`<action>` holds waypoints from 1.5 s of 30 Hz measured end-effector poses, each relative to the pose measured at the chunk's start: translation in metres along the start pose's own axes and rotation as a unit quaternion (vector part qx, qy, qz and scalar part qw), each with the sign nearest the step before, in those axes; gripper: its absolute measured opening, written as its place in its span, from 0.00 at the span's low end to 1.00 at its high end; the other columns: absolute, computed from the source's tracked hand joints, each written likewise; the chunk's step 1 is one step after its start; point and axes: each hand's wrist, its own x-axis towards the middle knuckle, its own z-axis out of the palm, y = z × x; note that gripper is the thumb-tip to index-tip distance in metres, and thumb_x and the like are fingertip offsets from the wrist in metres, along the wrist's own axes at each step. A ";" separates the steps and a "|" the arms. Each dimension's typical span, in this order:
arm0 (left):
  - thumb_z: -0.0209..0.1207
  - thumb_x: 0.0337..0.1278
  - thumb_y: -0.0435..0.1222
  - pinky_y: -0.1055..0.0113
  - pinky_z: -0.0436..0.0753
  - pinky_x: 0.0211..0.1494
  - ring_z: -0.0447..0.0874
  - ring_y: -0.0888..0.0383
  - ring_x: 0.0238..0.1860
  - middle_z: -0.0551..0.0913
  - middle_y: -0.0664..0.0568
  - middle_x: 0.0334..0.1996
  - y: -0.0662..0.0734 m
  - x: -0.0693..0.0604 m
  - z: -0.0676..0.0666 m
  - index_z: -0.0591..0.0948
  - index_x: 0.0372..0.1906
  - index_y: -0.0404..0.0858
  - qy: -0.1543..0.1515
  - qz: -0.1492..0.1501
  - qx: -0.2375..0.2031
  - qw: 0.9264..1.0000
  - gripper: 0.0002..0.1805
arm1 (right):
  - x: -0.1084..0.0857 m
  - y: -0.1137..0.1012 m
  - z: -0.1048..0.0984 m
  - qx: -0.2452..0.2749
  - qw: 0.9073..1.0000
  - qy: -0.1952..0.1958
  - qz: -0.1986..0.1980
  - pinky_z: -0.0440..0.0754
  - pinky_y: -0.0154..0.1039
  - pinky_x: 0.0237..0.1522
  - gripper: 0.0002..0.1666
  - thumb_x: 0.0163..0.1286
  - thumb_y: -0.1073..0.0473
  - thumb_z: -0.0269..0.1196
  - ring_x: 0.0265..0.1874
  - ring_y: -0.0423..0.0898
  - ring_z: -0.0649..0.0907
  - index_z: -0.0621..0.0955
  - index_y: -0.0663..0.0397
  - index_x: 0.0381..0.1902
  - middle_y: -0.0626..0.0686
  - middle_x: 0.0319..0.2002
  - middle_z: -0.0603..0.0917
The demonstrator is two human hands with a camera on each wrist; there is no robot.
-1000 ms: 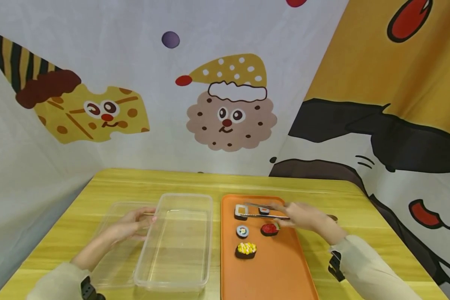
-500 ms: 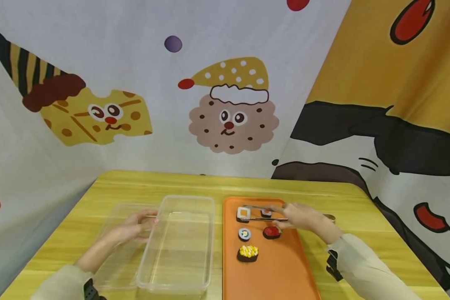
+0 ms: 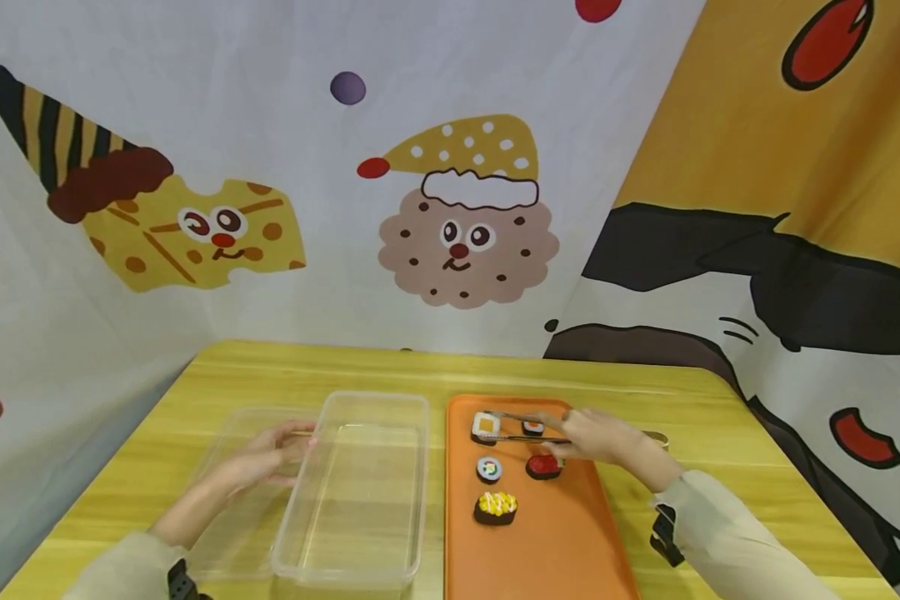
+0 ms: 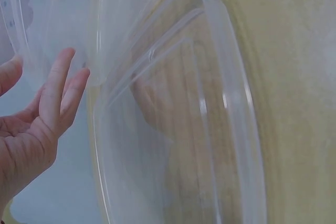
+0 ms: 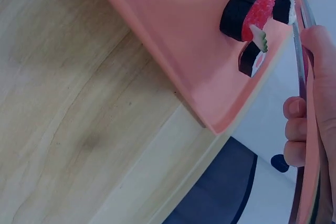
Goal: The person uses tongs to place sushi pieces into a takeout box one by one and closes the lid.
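Note:
My right hand [image 3: 600, 435] holds metal tongs [image 3: 528, 438], whose two arms lie at the near and far sides of a square sushi piece with a yellow centre [image 3: 486, 425] on the orange tray [image 3: 540, 550]. In the right wrist view, fingers of the right hand [image 5: 320, 103] curl round the tongs [image 5: 301, 59], beside the dark-wrapped piece [image 5: 284, 2]. My left hand [image 3: 262, 454] is at the left wall of the clear box [image 3: 345, 575], its fingertips at the plastic. The left wrist view shows this hand [image 4: 42, 114] with fingers extended and thumb apart.
Also on the tray are a small roll [image 3: 532, 427], a red-topped piece [image 3: 543, 466], a round roll [image 3: 489, 469] and a yellow-topped piece [image 3: 496, 507]. A clear lid [image 3: 225, 533] lies left of the box. A printed cloth [image 3: 285, 317] hangs behind the table.
The head view has shifted slightly, moving the scene a little down and right. The tongs remain around the square piece, and the left hand stays beside the box.

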 end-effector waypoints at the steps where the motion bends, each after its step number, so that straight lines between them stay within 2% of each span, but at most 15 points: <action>1: 0.49 0.65 0.42 0.53 0.82 0.49 0.70 0.36 0.57 0.59 0.22 0.59 0.000 0.000 0.000 0.49 0.66 0.23 -0.001 0.001 0.001 1.000 0.36 | 0.000 0.000 0.000 -0.007 1.000 0.005 -0.003 0.50 0.19 0.09 0.24 0.63 0.54 0.60 0.05 0.30 0.53 0.70 0.56 0.54 0.40 0.07 0.59; 7: 0.49 0.65 0.42 0.54 0.82 0.49 0.69 0.35 0.57 0.59 0.21 0.59 0.000 -0.001 0.001 0.49 0.66 0.22 0.003 0.000 0.003 1.000 0.36 | 0.000 -0.002 -0.003 -0.014 1.000 0.011 -0.009 0.55 0.19 0.09 0.29 0.61 0.57 0.61 0.04 0.32 0.58 0.68 0.61 0.58 0.44 0.09 0.66; 11: 0.48 0.65 0.42 0.54 0.82 0.48 0.67 0.33 0.58 0.58 0.21 0.60 0.000 0.001 0.001 0.49 0.66 0.22 0.000 0.004 0.006 1.000 0.36 | 0.002 -0.001 -0.006 -0.044 0.998 0.040 -0.011 0.57 0.20 0.08 0.30 0.59 0.56 0.64 0.03 0.34 0.61 0.70 0.61 0.58 0.47 0.12 0.70; 14: 0.48 0.66 0.42 0.54 0.82 0.48 0.66 0.32 0.59 0.58 0.21 0.60 -0.001 0.001 0.000 0.49 0.66 0.22 -0.003 0.005 0.006 1.000 0.36 | 0.006 -0.001 -0.010 -0.062 0.997 0.052 -0.014 0.56 0.21 0.08 0.30 0.60 0.54 0.63 0.03 0.34 0.61 0.71 0.61 0.58 0.46 0.11 0.69; 20: 0.47 0.66 0.42 0.54 0.82 0.49 0.65 0.32 0.60 0.58 0.22 0.61 0.002 -0.001 0.001 0.49 0.66 0.22 0.007 -0.006 0.008 1.000 0.36 | 0.013 -0.001 -0.024 -0.062 0.996 0.059 -0.018 0.55 0.21 0.09 0.29 0.60 0.54 0.63 0.04 0.33 0.60 0.71 0.60 0.58 0.47 0.12 0.69; 24: 0.48 0.66 0.42 0.54 0.81 0.49 0.66 0.34 0.60 0.59 0.24 0.61 0.003 -0.001 0.003 0.50 0.66 0.23 0.020 -0.018 0.005 1.000 0.35 | 0.017 -0.002 -0.032 -0.073 0.995 0.073 -0.018 0.60 0.22 0.09 0.31 0.60 0.52 0.63 0.04 0.35 0.63 0.71 0.60 0.58 0.50 0.15 0.74; 27: 0.48 0.66 0.42 0.54 0.81 0.50 0.64 0.33 0.61 0.59 0.24 0.61 0.004 -0.002 0.004 0.50 0.66 0.24 0.018 -0.020 0.006 1.000 0.35 | 0.020 -0.003 -0.039 -0.081 0.993 0.079 -0.013 0.63 0.24 0.09 0.31 0.60 0.51 0.62 0.04 0.37 0.66 0.72 0.60 0.58 0.52 0.17 0.77; 33: 0.47 0.66 0.42 0.54 0.81 0.50 0.63 0.31 0.61 0.58 0.23 0.62 0.003 -0.002 0.003 0.49 0.66 0.23 0.014 -0.017 0.002 1.000 0.35 | 0.031 -0.006 -0.053 -0.103 0.989 0.101 -0.018 0.62 0.26 0.08 0.30 0.61 0.51 0.62 0.04 0.38 0.63 0.72 0.61 0.57 0.53 0.17 0.76; 39: 0.47 0.66 0.42 0.54 0.81 0.50 0.63 0.32 0.61 0.58 0.23 0.61 0.006 -0.002 0.003 0.49 0.66 0.23 0.013 -0.017 0.004 1.000 0.35 | 0.046 -0.013 -0.068 -0.127 0.983 0.127 -0.032 0.62 0.28 0.08 0.29 0.59 0.51 0.63 0.06 0.39 0.66 0.74 0.60 0.55 0.50 0.15 0.75; 42: 0.46 0.67 0.41 0.54 0.81 0.49 0.63 0.31 0.60 0.59 0.23 0.61 0.007 -0.003 0.004 0.49 0.66 0.23 0.013 -0.015 0.005 1.000 0.34 | 0.056 -0.019 -0.076 -0.132 0.983 0.121 -0.037 0.62 0.28 0.08 0.28 0.61 0.50 0.62 0.07 0.39 0.67 0.73 0.59 0.55 0.48 0.14 0.73; 45: 0.46 0.67 0.41 0.55 0.82 0.49 0.64 0.32 0.60 0.60 0.23 0.60 0.007 -0.003 0.005 0.50 0.65 0.23 0.014 -0.018 0.004 1.000 0.34 | 0.067 -0.026 -0.081 -0.132 0.986 0.094 -0.034 0.63 0.29 0.08 0.28 0.63 0.48 0.59 0.07 0.39 0.67 0.71 0.58 0.57 0.48 0.13 0.72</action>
